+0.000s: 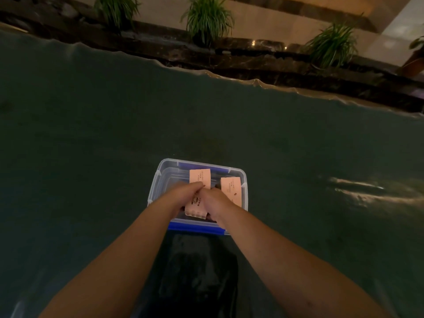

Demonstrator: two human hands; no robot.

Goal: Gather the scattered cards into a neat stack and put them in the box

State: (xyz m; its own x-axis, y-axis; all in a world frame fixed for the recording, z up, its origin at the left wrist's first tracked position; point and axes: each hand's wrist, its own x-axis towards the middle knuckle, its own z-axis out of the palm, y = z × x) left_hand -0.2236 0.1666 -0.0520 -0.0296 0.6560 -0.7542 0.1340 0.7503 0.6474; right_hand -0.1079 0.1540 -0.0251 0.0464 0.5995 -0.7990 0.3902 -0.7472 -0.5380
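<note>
A clear plastic box with blue latches stands on the dark green table cover, low in the middle of the head view. Inside it, a pale pink card lies at the right. Both my hands reach into the box. My left hand and my right hand are closed together on a stack of pink cards, gripping it from either side. The stack's far end pokes out beyond my fingers toward the box's back wall. The stack's underside and the box floor below it are hidden.
The green cover stretches wide on all sides of the box, with a wrinkled far edge. Behind it runs a dark stone ledge with potted grassy plants. A dark bag or cloth lies between my forearms, near the box's front.
</note>
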